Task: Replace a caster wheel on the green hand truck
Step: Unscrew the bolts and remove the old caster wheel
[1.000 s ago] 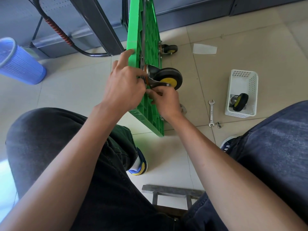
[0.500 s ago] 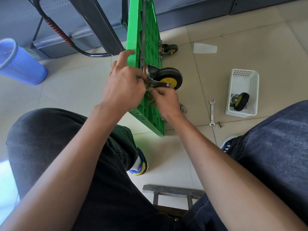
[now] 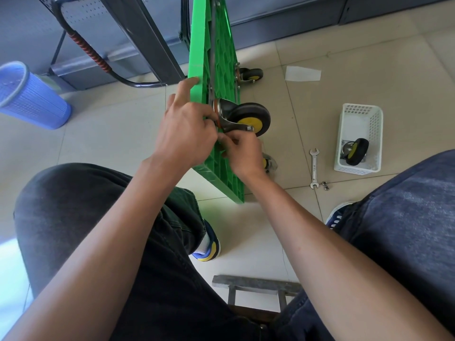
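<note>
Caster wheel (image 3: 248, 118) held against green hand truck (image 3: 216, 70) by left hand (image 3: 187, 131), fingers curled on its mount, right hand (image 3: 242, 153) pinched just beneath, held item hidden.

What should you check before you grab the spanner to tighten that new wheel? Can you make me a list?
1. Caster wheel seated against the green hand truck: looks ok.
2. Left hand steadying the caster's base: ok.
3. Right hand has a nut started: cannot tell, fingers hide it.
4. Wrench within reach on the floor: ok.
5. Spare nuts beside the wrench: ok, two lie there.
6. Other caster out of the way in the white basket: ok.
</note>
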Motion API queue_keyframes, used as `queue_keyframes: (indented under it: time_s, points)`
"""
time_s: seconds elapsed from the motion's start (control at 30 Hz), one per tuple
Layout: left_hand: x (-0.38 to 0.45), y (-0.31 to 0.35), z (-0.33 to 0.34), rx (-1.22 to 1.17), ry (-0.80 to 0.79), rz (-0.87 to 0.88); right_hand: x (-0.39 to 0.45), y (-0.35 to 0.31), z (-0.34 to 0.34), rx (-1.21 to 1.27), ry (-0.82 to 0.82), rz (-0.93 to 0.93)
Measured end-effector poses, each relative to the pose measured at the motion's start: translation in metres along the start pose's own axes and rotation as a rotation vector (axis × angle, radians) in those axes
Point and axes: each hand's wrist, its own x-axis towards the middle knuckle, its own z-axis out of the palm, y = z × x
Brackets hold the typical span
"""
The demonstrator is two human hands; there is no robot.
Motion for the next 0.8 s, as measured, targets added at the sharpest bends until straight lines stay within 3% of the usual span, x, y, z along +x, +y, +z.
queue_keyframes:
  time_s: [0.3,0.6,0.8]
  points:
    - [0.0004,-0.0009,0.0012,0.002,0.004,0.008,-0.0040,-0.0028,0.0064,0.084,0.036,0.073]
    - [0.0003,0.0017,0.0006,0.009,0.008,-0.010,-0.0029,-0.0068,0.0022,0.253,-0.063,0.232]
    - [0.0002,0.0015,0.0003,0.003,0.001,-0.009,-0.0022,-0.0043,-0.0012,0.148,-0.051,0.126]
